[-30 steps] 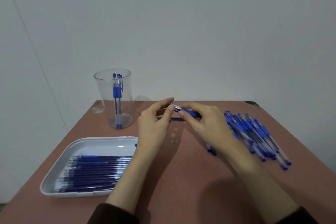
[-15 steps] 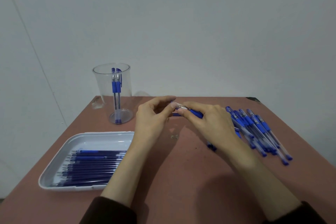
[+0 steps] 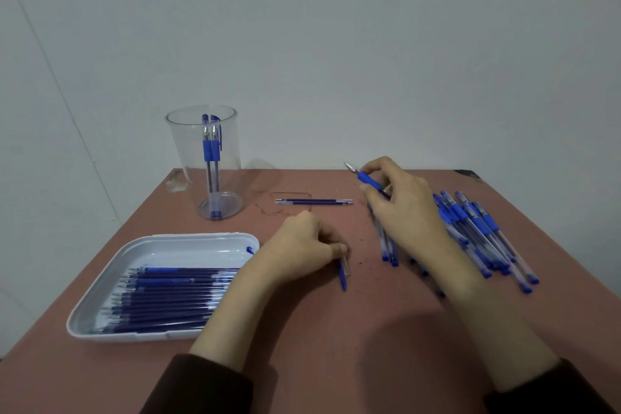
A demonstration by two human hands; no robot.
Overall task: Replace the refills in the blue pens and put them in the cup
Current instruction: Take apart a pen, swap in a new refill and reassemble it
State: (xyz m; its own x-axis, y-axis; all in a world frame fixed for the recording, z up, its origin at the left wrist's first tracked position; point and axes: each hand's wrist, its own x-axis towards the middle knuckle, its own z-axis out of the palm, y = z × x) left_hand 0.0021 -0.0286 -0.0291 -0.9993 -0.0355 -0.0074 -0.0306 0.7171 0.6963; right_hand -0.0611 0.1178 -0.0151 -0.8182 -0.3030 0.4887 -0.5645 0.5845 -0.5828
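1. In the head view, at the near middle of the reddish-brown table (image 3: 336,363), the left hand (image 3: 302,245) lies knuckles-up with its fingers curled. It pinches a clear barrel (image 3: 345,269) between thumb and fingertip. The barrel points toward the near edge, and its blue end is the nearer one, low by the tabletop.
2. Farther and to the right, the right hand (image 3: 403,208) is well apart from the left. Its fingers are curled round a grip section (image 3: 368,180), blue with a metal tip. The tip sticks out past the fingers toward the far left, above the table.
3. Between the two hands and a little farther back, loose refills (image 3: 314,201) lie flat and crosswise on the table. Neither hand touches them. They look like two lying side by side, though that is hard to tell.
4. At the far left stands the transparent cup (image 3: 183,158), upright, with two pens (image 3: 211,151) standing in it. It is well apart from both hands.
5. At the near left sits the white tray (image 3: 174,242), holding a stock of refills (image 3: 168,296) laid in rows. The left wrist passes just beside its right rim.
6. On the right, a pile of blue pens (image 3: 477,232) fans out on the table. Part of it lies under and beside the right hand.
7. Dark sleeves (image 3: 208,386) show at the near edge.
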